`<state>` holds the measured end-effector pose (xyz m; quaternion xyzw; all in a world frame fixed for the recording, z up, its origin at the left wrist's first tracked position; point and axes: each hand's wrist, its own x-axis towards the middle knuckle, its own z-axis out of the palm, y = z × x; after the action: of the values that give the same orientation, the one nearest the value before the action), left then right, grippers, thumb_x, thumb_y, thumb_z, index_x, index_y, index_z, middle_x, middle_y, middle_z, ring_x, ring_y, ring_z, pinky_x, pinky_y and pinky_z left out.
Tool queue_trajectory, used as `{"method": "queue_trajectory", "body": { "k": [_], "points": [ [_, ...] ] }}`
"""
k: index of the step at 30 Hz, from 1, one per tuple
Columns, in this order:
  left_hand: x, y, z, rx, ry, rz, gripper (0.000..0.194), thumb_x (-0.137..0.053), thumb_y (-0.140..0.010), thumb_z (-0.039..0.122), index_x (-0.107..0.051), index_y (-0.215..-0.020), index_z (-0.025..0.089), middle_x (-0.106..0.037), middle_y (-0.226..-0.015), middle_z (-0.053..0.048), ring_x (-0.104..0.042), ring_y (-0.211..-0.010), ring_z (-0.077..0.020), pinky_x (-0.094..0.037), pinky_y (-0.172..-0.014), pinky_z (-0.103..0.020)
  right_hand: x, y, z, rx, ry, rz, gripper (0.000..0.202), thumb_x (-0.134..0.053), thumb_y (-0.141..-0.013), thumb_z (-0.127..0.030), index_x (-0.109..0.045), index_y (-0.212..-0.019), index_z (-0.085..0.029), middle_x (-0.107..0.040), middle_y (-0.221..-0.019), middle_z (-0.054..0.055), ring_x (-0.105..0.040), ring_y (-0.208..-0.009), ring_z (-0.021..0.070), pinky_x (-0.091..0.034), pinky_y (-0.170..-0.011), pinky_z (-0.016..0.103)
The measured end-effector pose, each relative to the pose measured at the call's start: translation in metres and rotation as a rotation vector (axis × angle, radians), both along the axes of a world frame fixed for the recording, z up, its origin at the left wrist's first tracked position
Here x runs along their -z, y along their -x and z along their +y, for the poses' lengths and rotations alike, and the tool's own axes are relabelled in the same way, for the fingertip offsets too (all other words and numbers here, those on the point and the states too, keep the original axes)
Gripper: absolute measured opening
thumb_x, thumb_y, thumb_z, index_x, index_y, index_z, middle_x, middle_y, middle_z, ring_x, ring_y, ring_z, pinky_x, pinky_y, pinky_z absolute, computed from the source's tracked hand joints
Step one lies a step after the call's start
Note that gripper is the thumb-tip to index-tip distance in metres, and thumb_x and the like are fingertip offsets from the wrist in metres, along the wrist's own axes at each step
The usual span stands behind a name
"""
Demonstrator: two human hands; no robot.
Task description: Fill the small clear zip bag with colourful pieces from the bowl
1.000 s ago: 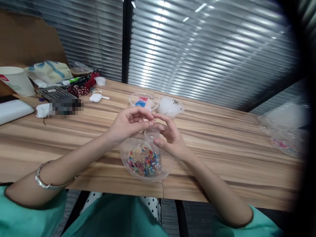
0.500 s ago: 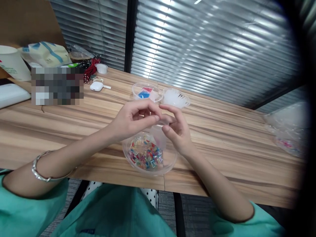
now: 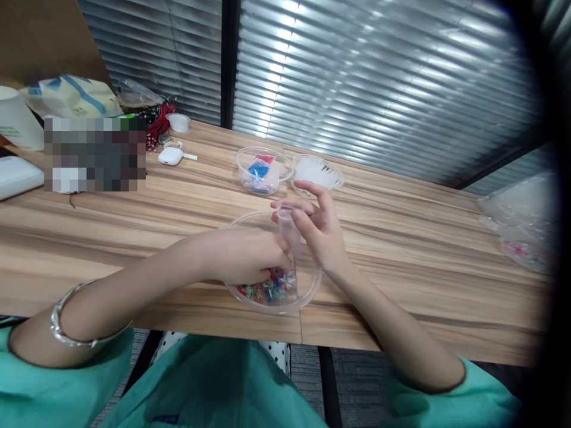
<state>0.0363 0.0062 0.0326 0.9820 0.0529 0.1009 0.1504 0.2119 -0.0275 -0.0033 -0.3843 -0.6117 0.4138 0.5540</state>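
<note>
My right hand [image 3: 323, 235] holds a clear plastic tube [image 3: 291, 235] upright between thumb and fingers, over the right part of a round clear plastic bowl [image 3: 310, 294]. In the bowl lie many small, shiny pieces [image 3: 272, 288] in red, blue, green and yellow; what kind they are is too small to tell. My left hand [image 3: 252, 255] reaches down into the bowl, fingers bent and closed among the pieces beside the tube. Its fingertips are partly hidden, so anything pinched there cannot be made out.
Behind the bowl stand a clear container [image 3: 259, 172] with red and blue packets and a white slotted plastic basket [image 3: 316, 172]. At left are a white earphone case [image 3: 171, 156], red cords [image 3: 159, 123] and a paper cup [image 3: 20, 122]. A plastic bag [image 3: 521, 226] lies far right.
My left hand has moved down from the mouth of the tube into the bowl of pieces. My right hand stays almost in place with the tube.
</note>
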Motion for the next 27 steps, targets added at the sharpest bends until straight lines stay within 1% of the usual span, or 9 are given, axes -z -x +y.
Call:
{"method": "queue_trajectory", "body": {
  "k": [3,6,10,14,17,19,21,23,27],
  "points": [
    [-0.004,0.001,0.002,0.076,-0.022,0.162,0.025,-0.054,-0.077,-0.002,-0.07,-0.079,0.017,-0.072,-0.086,-0.004,-0.061,-0.07,-0.0161,-0.037,-0.056,-0.028,-0.002,0.002,-0.002,-0.002,0.0,-0.005,0.044,-0.064,-0.091,-0.039,-0.042,-0.127,-0.028,-0.069,-0.108,0.005,-0.065,-0.112,0.0218,-0.053,-0.099,0.044],
    [-0.005,0.001,0.003,0.069,0.021,0.17,0.021,-0.055,-0.078,-0.001,-0.067,-0.075,0.016,-0.071,-0.082,-0.004,-0.06,-0.069,-0.0151,-0.036,-0.057,-0.027,-0.003,0.003,-0.003,-0.006,0.016,0.016,0.044,-0.065,-0.09,-0.04,-0.043,-0.125,-0.027,-0.069,-0.109,0.006,-0.065,-0.112,0.0224,-0.054,-0.097,0.043],
    [-0.004,0.0,0.003,0.06,0.07,0.159,0.02,-0.056,-0.079,-0.001,-0.062,-0.069,0.016,-0.069,-0.075,-0.002,-0.057,-0.065,-0.013,-0.035,-0.056,-0.027,-0.001,0.003,-0.002,-0.013,0.027,0.021,0.043,-0.064,-0.09,-0.041,-0.044,-0.125,-0.028,-0.069,-0.11,0.006,-0.065,-0.114,0.022,-0.055,-0.096,0.042],
    [-0.004,0.002,0.001,-0.011,0.06,0.151,0.019,-0.054,-0.081,0.001,-0.061,-0.07,0.015,-0.068,-0.077,-0.002,-0.055,-0.065,-0.0131,-0.036,-0.058,-0.027,0.0,0.003,-0.001,-0.01,0.026,0.017,0.042,-0.064,-0.09,-0.042,-0.045,-0.125,-0.028,-0.069,-0.11,0.006,-0.067,-0.11,0.0214,-0.055,-0.095,0.041],
    [-0.006,0.004,-0.001,-0.069,0.037,0.099,0.013,-0.055,-0.08,0.006,-0.063,-0.075,0.016,-0.069,-0.08,-0.003,-0.056,-0.068,-0.0149,-0.039,-0.062,-0.028,0.0,0.004,0.001,-0.003,0.027,0.025,0.042,-0.064,-0.09,-0.041,-0.046,-0.125,-0.027,-0.07,-0.109,0.005,-0.067,-0.106,0.0203,-0.054,-0.094,0.039],
    [-0.007,0.005,-0.001,-0.078,0.033,0.078,0.009,-0.057,-0.079,0.011,-0.064,-0.078,0.016,-0.068,-0.082,-0.003,-0.058,-0.074,-0.0169,-0.041,-0.067,-0.029,0.001,0.005,0.003,-0.012,0.034,0.061,0.042,-0.065,-0.089,-0.04,-0.047,-0.125,-0.026,-0.07,-0.106,0.006,-0.067,-0.105,0.0198,-0.053,-0.094,0.038],
    [-0.006,0.006,-0.001,-0.094,0.08,0.07,0.006,-0.057,-0.08,0.014,-0.063,-0.08,0.016,-0.068,-0.083,-0.004,-0.06,-0.08,-0.018,-0.044,-0.073,-0.028,0.003,0.006,0.005,-0.031,0.05,0.092,0.042,-0.065,-0.09,-0.04,-0.047,-0.125,-0.025,-0.071,-0.106,0.007,-0.067,-0.104,0.0201,-0.053,-0.093,0.039],
    [-0.006,0.007,0.001,-0.12,0.113,0.071,0.005,-0.057,-0.08,0.018,-0.062,-0.082,0.016,-0.065,-0.079,-0.003,-0.059,-0.077,-0.0173,-0.045,-0.072,-0.028,0.007,0.007,0.007,-0.053,0.049,0.112,0.042,-0.064,-0.09,-0.04,-0.048,-0.125,-0.024,-0.07,-0.107,0.007,-0.067,-0.103,0.0203,-0.053,-0.092,0.038],
    [-0.006,0.008,0.002,-0.166,0.159,0.086,0.007,-0.055,-0.084,0.019,-0.06,-0.082,0.015,-0.066,-0.085,-0.004,-0.06,-0.08,-0.0166,-0.046,-0.074,-0.027,0.01,0.008,0.01,-0.094,0.027,0.143,0.044,-0.064,-0.09,-0.039,-0.046,-0.127,-0.023,-0.068,-0.109,0.007,-0.066,-0.102,0.0195,-0.051,-0.093,0.038]
  ]
}}
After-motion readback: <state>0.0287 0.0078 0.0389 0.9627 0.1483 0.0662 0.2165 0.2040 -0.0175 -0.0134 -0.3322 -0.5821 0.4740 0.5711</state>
